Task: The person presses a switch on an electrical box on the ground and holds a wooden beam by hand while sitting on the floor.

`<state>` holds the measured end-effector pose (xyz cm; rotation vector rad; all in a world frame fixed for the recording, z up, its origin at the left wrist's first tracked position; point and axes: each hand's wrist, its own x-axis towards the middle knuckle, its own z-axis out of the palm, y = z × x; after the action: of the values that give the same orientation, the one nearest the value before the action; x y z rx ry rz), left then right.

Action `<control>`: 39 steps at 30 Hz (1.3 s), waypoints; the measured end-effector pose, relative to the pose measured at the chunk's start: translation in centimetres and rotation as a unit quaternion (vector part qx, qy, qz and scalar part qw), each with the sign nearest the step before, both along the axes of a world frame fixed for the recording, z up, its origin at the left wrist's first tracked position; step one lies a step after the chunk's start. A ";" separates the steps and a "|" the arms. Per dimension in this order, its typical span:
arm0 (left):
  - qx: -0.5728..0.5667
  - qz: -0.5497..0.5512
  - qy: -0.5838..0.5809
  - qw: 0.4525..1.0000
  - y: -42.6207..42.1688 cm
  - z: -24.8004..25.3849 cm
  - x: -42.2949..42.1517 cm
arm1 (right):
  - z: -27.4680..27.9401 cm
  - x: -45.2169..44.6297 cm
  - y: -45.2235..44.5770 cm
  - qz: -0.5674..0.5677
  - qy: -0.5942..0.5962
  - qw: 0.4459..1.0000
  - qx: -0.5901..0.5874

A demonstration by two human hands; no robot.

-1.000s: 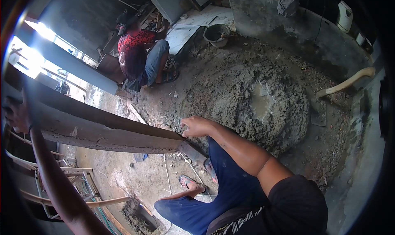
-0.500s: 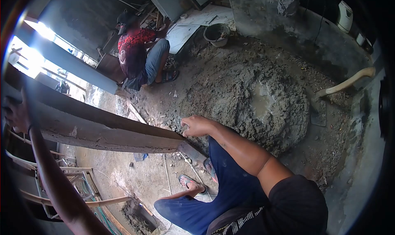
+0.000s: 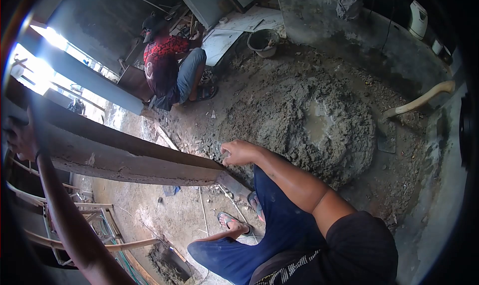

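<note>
At the far left edge, my left hand (image 3: 21, 138) rests against a grey concrete column (image 3: 124, 162). Its fingers look spread on the surface, though they are dark and partly cut by the lens edge. My right hand (image 3: 238, 151) hangs loosely over my bent knee, fingers slightly curled and apart, with nothing visible in it. Just beyond it lies a heap of wet mortar (image 3: 344, 120) with a pool of water (image 3: 318, 123) in its hollow. A hoe (image 3: 421, 101) with a curved wooden handle stands at the heap's right side, its blade low on the ground.
Another person (image 3: 169, 68) squats at upper left beside pale boards (image 3: 224, 41). A black bucket (image 3: 263, 43) stands near the back wall. Wooden framing (image 3: 112, 222) and a dug hole (image 3: 169, 265) lie at lower left. A concrete wall (image 3: 429, 195) borders the right.
</note>
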<state>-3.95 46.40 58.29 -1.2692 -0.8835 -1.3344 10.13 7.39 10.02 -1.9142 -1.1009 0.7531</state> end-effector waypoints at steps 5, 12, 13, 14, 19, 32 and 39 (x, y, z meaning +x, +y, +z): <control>0.025 0.011 -0.010 1.000 0.5 0.0 0.0 | 0.0 0.0 -0.1 -0.002 -0.020 1.000 -0.001; -0.180 -0.034 0.003 0.983 -4.9 -1.1 0.1 | 0.3 0.0 -0.3 -0.004 0.002 1.000 -0.006; -0.183 -0.049 0.007 0.982 -5.9 -1.4 0.1 | 0.3 0.0 -0.2 -0.004 0.001 1.000 -0.005; -0.187 -0.061 0.011 0.980 -6.6 -1.5 0.2 | 0.3 0.0 -0.2 -0.004 0.001 1.000 -0.005; -0.212 -0.100 0.019 0.972 -8.8 -2.0 0.5 | 0.1 0.0 -0.1 -0.005 -0.003 1.000 -0.003; -0.237 -0.103 0.029 0.966 -8.8 -1.7 0.4 | 0.3 0.0 -0.1 -0.001 0.001 1.000 -0.017; -0.125 -0.167 0.066 0.976 -7.5 -1.8 0.2 | 0.4 0.0 -0.2 -0.002 -0.003 1.000 -0.017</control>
<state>-3.79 38.91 56.47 -1.7413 -0.7849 -1.4081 10.11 7.20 10.38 -1.9486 -1.0936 0.7674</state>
